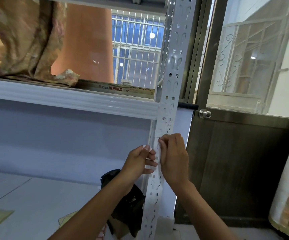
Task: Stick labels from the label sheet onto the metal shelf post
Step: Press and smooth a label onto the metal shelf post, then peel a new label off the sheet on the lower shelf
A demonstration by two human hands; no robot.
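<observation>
Right hand (pixel 173 156) pinching a small white label (pixel 158 144) onto the perforated grey metal shelf post (pixel 174 66), left hand (pixel 138 161) just beside, gripping the white paper label sheet (pixel 148 166). Could wrinkle if pressed across the slots (pixel 171 107).

We see a pale grey post (pixel 175 49) punched with a repeating pattern of slots and round holes, and a white label (pixel 158 148). We note a ribbed white rail (pixel 71 99), tan cloth (pixel 19 40) with faded pink flowers, an orange-brown column (pixel 88 40), a dark brown door (pixel 235 161) with a silver knob (pixel 204 113), and a black bag (pixel 130 205).
</observation>
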